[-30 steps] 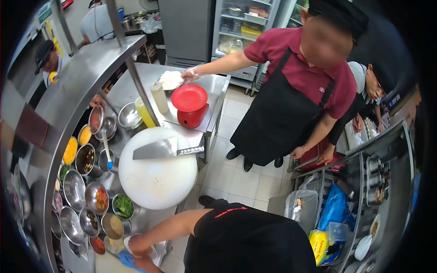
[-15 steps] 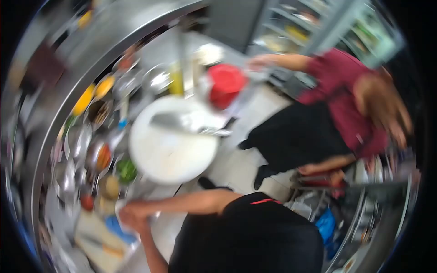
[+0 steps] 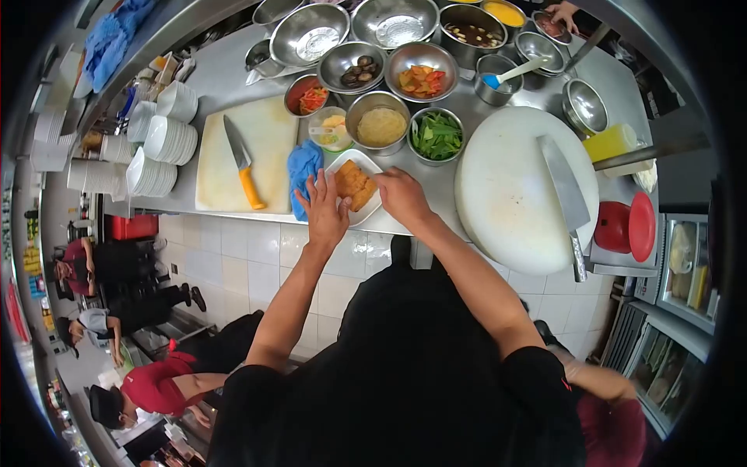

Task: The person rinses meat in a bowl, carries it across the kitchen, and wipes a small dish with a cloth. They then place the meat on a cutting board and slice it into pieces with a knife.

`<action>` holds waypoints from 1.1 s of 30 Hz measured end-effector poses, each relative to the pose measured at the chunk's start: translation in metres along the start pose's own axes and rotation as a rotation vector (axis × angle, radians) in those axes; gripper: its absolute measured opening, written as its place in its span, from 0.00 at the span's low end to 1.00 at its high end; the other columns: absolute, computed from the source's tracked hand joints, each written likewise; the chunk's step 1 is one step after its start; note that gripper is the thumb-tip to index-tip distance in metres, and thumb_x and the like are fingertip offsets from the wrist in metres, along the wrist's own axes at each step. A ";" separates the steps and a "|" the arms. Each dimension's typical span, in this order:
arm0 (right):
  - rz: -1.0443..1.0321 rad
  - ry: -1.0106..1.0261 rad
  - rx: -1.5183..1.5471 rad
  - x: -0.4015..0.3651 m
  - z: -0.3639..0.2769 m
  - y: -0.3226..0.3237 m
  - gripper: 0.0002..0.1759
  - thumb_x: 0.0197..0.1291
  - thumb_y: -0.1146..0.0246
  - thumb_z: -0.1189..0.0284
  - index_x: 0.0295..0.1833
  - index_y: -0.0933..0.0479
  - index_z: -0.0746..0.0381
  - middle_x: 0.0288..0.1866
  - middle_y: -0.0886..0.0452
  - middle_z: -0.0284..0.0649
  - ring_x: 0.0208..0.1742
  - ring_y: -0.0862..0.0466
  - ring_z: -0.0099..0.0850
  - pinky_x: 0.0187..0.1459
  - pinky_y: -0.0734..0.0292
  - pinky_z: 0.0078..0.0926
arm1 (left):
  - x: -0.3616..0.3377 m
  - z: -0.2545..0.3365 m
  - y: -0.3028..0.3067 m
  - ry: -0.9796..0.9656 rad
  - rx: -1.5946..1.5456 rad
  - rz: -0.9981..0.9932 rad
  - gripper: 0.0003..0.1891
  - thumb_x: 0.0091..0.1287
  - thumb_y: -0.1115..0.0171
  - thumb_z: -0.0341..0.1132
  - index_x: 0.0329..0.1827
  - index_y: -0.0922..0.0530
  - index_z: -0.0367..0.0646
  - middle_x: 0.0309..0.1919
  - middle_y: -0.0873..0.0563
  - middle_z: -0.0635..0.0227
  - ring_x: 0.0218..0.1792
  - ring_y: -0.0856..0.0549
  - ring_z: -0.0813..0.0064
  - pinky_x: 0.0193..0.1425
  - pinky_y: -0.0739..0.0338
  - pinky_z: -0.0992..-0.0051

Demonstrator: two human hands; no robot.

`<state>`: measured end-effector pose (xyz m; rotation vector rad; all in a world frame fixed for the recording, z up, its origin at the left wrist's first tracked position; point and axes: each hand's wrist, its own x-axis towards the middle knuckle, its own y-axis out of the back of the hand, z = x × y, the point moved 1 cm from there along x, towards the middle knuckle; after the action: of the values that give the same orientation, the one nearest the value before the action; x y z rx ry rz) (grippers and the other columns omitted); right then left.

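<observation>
A white dish (image 3: 369, 217) holding a golden-brown piece of food (image 3: 355, 185) sits at the counter's front edge. My left hand (image 3: 325, 212) is at the dish's left side, its fingers spread over the rim and nothing gripped. At the right rim is my right hand (image 3: 403, 198), with fingers closed together near the dish; whatever lies between the fingertips is too small to make out. A blue cloth (image 3: 303, 173) lies just left of the dish, beside a cutting board (image 3: 214, 167) with an orange-handled knife (image 3: 242, 161) on it.
Metal bowls with noodles (image 3: 381, 126), greens (image 3: 436, 136) and peppers (image 3: 422, 81) stand behind the dish. To the right, a cleaver (image 3: 563, 184) lies on a round white board (image 3: 498, 187). White bowls (image 3: 170, 140) are stacked left. Co-workers stand left and lower right; another person's hand (image 3: 562, 14) reaches a bowl.
The view has swung round, and the counter now lies straight ahead. My hands, together and blurred before, are now apart on both sides of the dish.
</observation>
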<state>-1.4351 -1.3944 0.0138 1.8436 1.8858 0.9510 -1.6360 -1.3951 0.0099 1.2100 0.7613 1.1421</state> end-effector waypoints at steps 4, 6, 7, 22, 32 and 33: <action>0.001 0.049 -0.023 0.018 0.004 -0.024 0.10 0.56 0.39 0.79 0.44 0.19 0.61 0.38 0.20 0.46 0.44 0.17 0.46 0.46 0.20 0.44 | -0.006 0.000 -0.009 0.045 0.017 -0.078 0.38 0.65 0.35 0.40 0.74 0.39 0.33 0.75 0.36 0.51 0.76 0.44 0.42 0.71 0.65 0.27; -0.087 0.062 -0.005 0.022 0.009 -0.035 0.08 0.55 0.37 0.77 0.42 0.19 0.61 0.40 0.21 0.45 0.46 0.18 0.46 0.47 0.20 0.44 | -0.007 0.000 -0.018 0.066 -0.001 -0.043 0.38 0.64 0.34 0.41 0.74 0.39 0.33 0.73 0.34 0.53 0.75 0.43 0.43 0.70 0.64 0.26; -0.080 0.082 -0.024 0.023 0.007 -0.034 0.06 0.55 0.36 0.76 0.40 0.20 0.60 0.42 0.22 0.45 0.47 0.18 0.45 0.47 0.20 0.43 | -0.008 0.001 -0.018 0.070 -0.002 -0.035 0.38 0.64 0.34 0.41 0.74 0.39 0.33 0.73 0.34 0.54 0.75 0.42 0.43 0.70 0.64 0.25; 0.066 0.247 -0.485 0.116 -0.080 -0.185 0.18 0.57 0.39 0.74 0.53 0.19 0.70 0.59 0.21 0.55 0.58 0.21 0.47 0.55 0.21 0.40 | -0.021 -0.083 -0.007 0.403 -0.356 0.184 0.30 0.53 0.29 0.23 0.62 0.24 0.34 0.51 0.20 0.47 0.49 0.18 0.48 0.51 0.20 0.60; -0.409 0.152 -0.419 0.142 -0.066 -0.183 0.07 0.53 0.39 0.73 0.33 0.15 0.61 0.34 0.14 0.51 0.38 0.13 0.50 0.42 0.17 0.46 | -0.019 -0.095 -0.026 0.363 -0.327 0.322 0.14 0.60 0.41 0.20 0.47 0.14 0.36 0.34 0.17 0.51 0.37 0.16 0.50 0.43 0.21 0.57; -0.448 0.131 -0.440 0.145 -0.066 -0.183 0.07 0.53 0.39 0.72 0.34 0.15 0.59 0.35 0.14 0.50 0.40 0.13 0.49 0.43 0.17 0.44 | -0.022 -0.094 -0.027 0.347 -0.321 0.305 0.16 0.59 0.40 0.20 0.50 0.15 0.37 0.36 0.17 0.50 0.40 0.17 0.49 0.46 0.21 0.59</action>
<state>-1.6306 -1.2564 -0.0292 1.0751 1.8576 1.2164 -1.7223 -1.3852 -0.0412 0.8846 0.6279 1.6868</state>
